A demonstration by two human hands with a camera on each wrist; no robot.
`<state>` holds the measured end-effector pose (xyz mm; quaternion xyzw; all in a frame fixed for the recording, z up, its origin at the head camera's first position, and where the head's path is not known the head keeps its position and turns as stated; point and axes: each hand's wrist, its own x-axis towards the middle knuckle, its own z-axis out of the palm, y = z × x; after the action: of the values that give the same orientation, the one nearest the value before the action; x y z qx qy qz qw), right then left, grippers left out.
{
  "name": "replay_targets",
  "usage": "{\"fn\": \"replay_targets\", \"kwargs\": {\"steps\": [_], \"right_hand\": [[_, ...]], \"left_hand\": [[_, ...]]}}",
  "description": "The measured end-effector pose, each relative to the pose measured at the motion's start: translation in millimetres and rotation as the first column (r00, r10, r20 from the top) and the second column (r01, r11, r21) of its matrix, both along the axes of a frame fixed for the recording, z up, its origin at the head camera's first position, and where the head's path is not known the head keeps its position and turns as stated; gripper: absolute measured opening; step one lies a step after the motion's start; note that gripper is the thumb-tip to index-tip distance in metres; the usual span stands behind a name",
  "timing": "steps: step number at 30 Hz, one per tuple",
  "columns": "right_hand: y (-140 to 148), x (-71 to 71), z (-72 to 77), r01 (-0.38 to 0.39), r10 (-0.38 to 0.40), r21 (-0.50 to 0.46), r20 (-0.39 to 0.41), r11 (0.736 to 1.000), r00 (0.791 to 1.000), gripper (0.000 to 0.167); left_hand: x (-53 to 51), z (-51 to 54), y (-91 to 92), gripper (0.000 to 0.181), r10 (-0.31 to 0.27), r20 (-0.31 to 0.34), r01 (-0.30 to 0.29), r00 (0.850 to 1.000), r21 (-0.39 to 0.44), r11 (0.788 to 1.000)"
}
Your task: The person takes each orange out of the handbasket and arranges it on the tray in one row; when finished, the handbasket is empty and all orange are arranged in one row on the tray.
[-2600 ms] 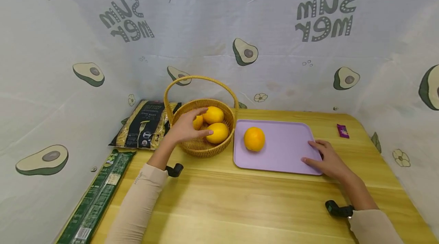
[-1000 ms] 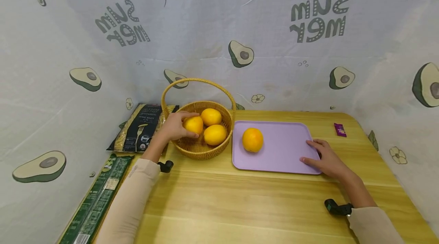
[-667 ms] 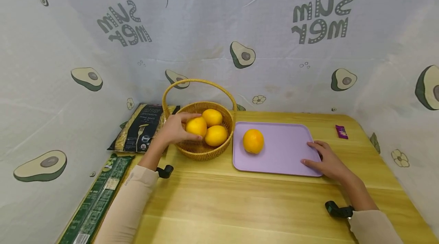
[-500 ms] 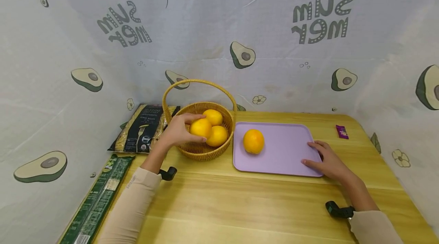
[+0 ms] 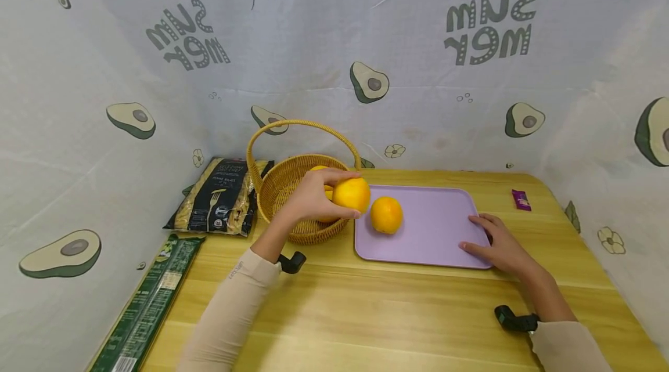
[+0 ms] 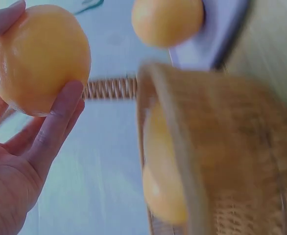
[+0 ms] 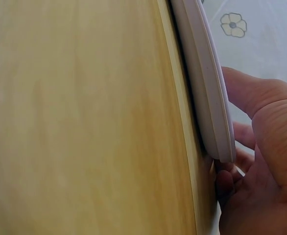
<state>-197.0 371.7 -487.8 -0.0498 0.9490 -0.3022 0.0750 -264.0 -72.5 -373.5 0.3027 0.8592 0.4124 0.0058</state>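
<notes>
Near the basket's right rim, my left hand (image 5: 313,195) holds an orange (image 5: 352,196) in the air between thumb and fingers. In the left wrist view the orange (image 6: 43,58) is apart from the basket. The wicker basket (image 5: 272,198) contains oval yellow fruits, lemon-like (image 6: 163,166), mostly hidden behind my left hand in the head view. Another orange (image 5: 387,215) rests on the left part of the lilac tray (image 5: 434,227). At the tray's right edge my right hand (image 5: 502,247) grips the rim (image 7: 209,98), thumb over the top and other fingers low beside the corner.
A black bag of penne (image 5: 219,195) lies left of the basket. Along the table's left edge is a long green packet (image 5: 151,296). A small purple wrapped sweet (image 5: 521,200) lies at the back right. The basket's tall handle (image 5: 305,122) arches over it.
My left hand reached into the basket, took hold of the orange, lifted it and carried it rightward toward the tray. My right hand has stayed at the tray's edge.
</notes>
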Motion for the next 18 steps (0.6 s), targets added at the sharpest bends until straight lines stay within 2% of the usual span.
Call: {"fn": "replay_targets", "kwargs": {"steps": [3,9,13,18], "right_hand": [[0,0.5,0.0,0.004,-0.004,-0.006,0.003,1.0,1.0,0.092],[-1,0.7,0.4,0.004,-0.004,-0.018,0.014,1.0,1.0,0.091],[-2,0.6,0.7,0.009,-0.009,-0.028,0.019,1.0,1.0,0.092],[-1,-0.4,2.0,0.016,-0.016,-0.024,0.029,1.0,0.999,0.094]], "left_hand": [[0.7,1.3,20.7,0.075,-0.013,-0.026,0.013,1.0,-0.014,1.0],[9.9,-0.2,58.8,0.077,-0.051,-0.072,0.048,0.996,-0.049,0.998],[10.4,-3.5,82.5,0.075,-0.08,-0.05,0.079,0.996,-0.023,0.997],[4.3,-13.7,111.0,0.075,-0.088,0.016,0.088,0.996,-0.009,0.996]]}}
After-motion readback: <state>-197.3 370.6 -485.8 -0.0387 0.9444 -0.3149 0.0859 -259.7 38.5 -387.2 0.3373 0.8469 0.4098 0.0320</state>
